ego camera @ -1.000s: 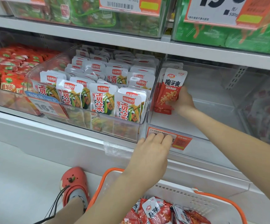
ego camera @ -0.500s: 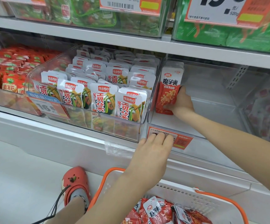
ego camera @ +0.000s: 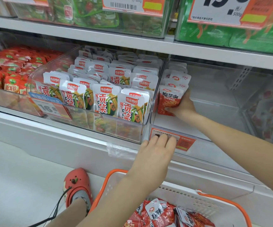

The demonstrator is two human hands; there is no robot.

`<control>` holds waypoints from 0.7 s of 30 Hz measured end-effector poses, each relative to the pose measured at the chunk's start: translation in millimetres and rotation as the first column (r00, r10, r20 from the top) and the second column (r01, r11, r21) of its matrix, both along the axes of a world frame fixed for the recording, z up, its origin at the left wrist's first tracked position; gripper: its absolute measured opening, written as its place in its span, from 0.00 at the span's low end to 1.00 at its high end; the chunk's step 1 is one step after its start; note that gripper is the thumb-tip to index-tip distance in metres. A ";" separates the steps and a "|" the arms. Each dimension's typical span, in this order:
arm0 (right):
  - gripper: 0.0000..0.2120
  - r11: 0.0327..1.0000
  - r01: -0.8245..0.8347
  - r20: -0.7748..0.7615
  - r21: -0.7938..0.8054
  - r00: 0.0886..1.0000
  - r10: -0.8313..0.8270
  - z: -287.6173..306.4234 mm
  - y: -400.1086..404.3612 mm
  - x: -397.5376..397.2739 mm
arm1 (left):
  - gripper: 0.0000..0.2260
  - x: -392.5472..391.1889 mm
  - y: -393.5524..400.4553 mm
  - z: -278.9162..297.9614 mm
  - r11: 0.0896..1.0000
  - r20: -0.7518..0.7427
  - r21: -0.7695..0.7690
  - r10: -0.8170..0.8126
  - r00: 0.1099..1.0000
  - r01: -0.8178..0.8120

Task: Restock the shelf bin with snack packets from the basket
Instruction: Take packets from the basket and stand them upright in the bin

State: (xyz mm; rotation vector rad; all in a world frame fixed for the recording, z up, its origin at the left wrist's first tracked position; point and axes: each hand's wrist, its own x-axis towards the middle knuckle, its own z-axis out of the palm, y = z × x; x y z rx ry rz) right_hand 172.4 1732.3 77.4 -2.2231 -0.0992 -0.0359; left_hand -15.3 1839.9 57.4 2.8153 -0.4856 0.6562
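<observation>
A clear shelf bin [ego camera: 217, 112] sits at the right of the middle shelf, mostly bare inside. A stack of red-and-white snack packets [ego camera: 171, 99] stands upright against its left wall. My right hand [ego camera: 184, 106] is inside the bin, gripping the stack from its right side. My left hand [ego camera: 157, 150] rests flat on the bin's front edge, fingers over the orange price label [ego camera: 185, 142]. Below, a white basket with orange rim [ego camera: 214, 202] holds several more red packets [ego camera: 158, 213].
To the left stands a full bin of white packets [ego camera: 106, 94], and beyond it a bin of red packets [ego camera: 9, 71]. Green packets fill bins on the shelf above [ego camera: 255, 35]. My red clog [ego camera: 76, 182] stands on the floor left of the basket.
My right hand has pressed the packets upright and flat against the bin's left wall; a second ago they were fanned out and tilted. My left hand stayed on the bin's front.
</observation>
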 end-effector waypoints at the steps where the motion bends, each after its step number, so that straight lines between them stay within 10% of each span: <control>1: 0.38 1.000 -0.012 -0.021 -0.003 1.000 0.012 -0.1 -1.3 0.4 | 0.31 0.0 0.0 -0.3 1.000 -0.007 0.000 0.002 1.000 -0.002; 21: 0.31 0.991 -0.056 -0.146 0.125 0.987 0.075 7.2 -6.1 3.9 | 0.28 -3.4 -7.7 -1.5 1.000 -0.062 -0.005 -0.030 0.998 0.029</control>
